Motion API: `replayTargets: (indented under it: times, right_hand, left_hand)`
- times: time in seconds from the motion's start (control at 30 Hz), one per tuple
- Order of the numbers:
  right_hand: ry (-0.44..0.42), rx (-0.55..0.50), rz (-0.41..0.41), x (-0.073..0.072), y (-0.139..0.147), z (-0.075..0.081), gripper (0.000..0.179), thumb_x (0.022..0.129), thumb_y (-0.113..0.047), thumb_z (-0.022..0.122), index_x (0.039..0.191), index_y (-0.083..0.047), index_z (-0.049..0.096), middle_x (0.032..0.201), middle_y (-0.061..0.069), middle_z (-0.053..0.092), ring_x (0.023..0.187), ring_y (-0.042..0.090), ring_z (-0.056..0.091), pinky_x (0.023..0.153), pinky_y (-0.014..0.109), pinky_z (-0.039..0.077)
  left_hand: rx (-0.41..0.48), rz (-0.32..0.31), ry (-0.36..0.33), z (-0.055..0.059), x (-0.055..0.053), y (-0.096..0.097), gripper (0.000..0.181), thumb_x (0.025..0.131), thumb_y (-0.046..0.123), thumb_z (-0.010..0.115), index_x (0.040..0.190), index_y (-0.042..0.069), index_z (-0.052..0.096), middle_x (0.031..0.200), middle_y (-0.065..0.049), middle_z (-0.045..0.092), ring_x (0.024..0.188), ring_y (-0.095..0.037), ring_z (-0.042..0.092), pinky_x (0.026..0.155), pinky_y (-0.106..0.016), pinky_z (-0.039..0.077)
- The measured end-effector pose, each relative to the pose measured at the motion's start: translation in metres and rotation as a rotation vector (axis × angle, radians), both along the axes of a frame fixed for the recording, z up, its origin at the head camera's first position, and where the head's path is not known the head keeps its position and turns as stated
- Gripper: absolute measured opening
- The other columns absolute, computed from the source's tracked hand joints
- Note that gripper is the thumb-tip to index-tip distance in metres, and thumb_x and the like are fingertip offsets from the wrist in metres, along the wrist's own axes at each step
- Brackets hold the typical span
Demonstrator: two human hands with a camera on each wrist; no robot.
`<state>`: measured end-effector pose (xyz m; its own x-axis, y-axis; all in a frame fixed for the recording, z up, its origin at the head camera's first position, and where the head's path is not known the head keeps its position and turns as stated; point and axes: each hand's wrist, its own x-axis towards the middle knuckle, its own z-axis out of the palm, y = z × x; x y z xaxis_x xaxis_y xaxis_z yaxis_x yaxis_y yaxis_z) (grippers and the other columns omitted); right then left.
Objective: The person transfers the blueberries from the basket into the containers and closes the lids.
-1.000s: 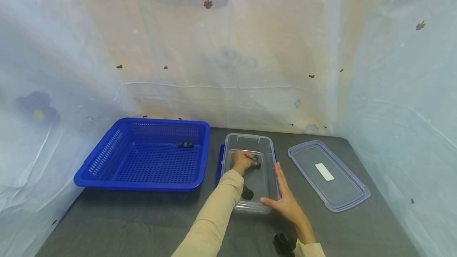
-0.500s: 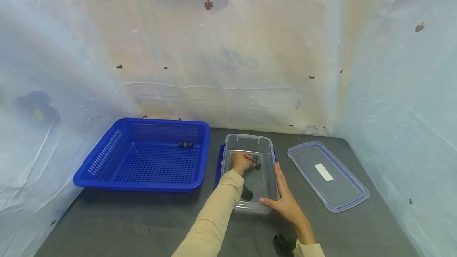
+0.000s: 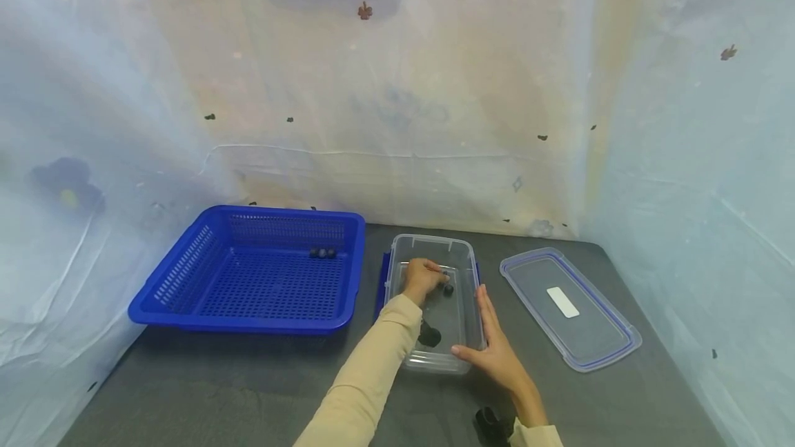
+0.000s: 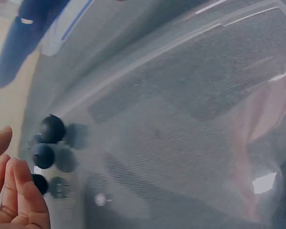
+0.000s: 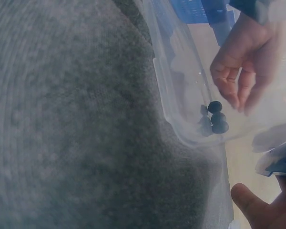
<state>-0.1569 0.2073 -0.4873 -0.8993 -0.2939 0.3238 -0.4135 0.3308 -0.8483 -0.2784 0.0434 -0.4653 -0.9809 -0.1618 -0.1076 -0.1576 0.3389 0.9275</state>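
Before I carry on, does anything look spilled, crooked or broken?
Nothing looks spilled or broken: the dark balls I can make out lie in the box or the basket. Only the lid stands out mildly, lying beside the box on the table, turned at an angle to it.

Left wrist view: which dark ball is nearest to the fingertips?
The lowest dark ball: the left hand partly covers it, while the other dark balls show above it, uncovered.
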Motion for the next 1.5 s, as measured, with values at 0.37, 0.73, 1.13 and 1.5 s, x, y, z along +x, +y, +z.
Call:
replayTargets:
  times: [0.37, 0.73, 1.13, 1.5]
  right_hand:
    - [-0.02, -0.007, 0.001, 0.0, 0.0, -0.002, 0.114, 0.072, -0.012, 0.083, 0.155, -0.004, 0.005, 0.161, 0.012, -0.003, 0.143, 0.041, -0.003, 0.104, 0.07, 0.005]
    - [-0.009, -0.017, 0.011, 0.0, 0.0, 0.0, 0.114, 0.072, -0.01, 0.083, 0.156, -0.006, 0.005, 0.161, 0.011, -0.002, 0.143, 0.042, -0.002, 0.103, 0.07, 0.005]
    - [-0.001, -0.008, -0.005, 0.001, -0.002, 0.002, 0.115, 0.07, -0.01, 0.084, 0.156, -0.006, 0.007, 0.161, 0.011, -0.001, 0.143, 0.041, 0.0, 0.102, 0.07, 0.006]
    - [0.003, -0.038, 0.004, 0.002, -0.002, 0.001, 0.115, 0.069, -0.008, 0.083, 0.156, -0.007, 0.008, 0.161, 0.01, -0.001, 0.143, 0.041, -0.003, 0.103, 0.07, 0.005]
  left_hand:
    - [0.128, -0.182, 0.01, 0.025, -0.002, -0.014, 0.025, 0.078, 0.007, 0.081, 0.098, -0.003, 0.07, 0.082, -0.007, 0.067, 0.071, -0.019, 0.064, 0.071, -0.038, 0.055]
    - [0.196, -0.312, 0.061, 0.052, -0.001, -0.033, 0.029, 0.085, 0.015, 0.076, 0.108, -0.001, 0.067, 0.093, -0.007, 0.067, 0.092, -0.031, 0.064, 0.085, -0.045, 0.051]
    - [0.152, -0.412, 0.158, 0.08, 0.008, -0.073, 0.029, 0.09, 0.023, 0.072, 0.112, 0.005, 0.068, 0.096, -0.005, 0.067, 0.086, -0.019, 0.064, 0.078, -0.034, 0.054]
    - [0.205, -0.349, 0.236, 0.093, 0.012, -0.104, 0.025, 0.09, 0.02, 0.071, 0.11, 0.006, 0.068, 0.098, -0.006, 0.066, 0.092, -0.026, 0.063, 0.082, -0.044, 0.052]
